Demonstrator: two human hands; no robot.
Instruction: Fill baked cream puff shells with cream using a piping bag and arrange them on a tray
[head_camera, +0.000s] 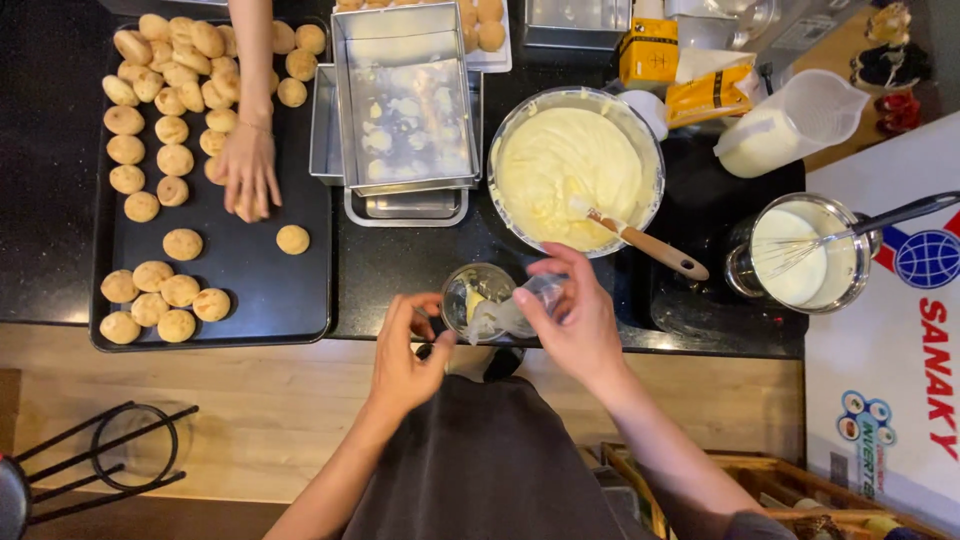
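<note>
The left hand (405, 350) pinches the near rim of a glass cup (478, 303) at the counter's front edge; the right hand (572, 310) grips a clear piping bag (520, 310) draped into that cup. Just beyond the right hand sits the cream bowl (577, 170) with its spatula (645, 243). Left of the left hand, the black baking tray (270, 290) shows bare room; another person's hand (247, 175) rests among the puffs (165, 300)

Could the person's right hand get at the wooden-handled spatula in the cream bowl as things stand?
Probably yes. The right hand holds a clear piping bag over a glass, just below the spatula; its handle juts toward it, unobstructed, though the hand is occupied.
</note>
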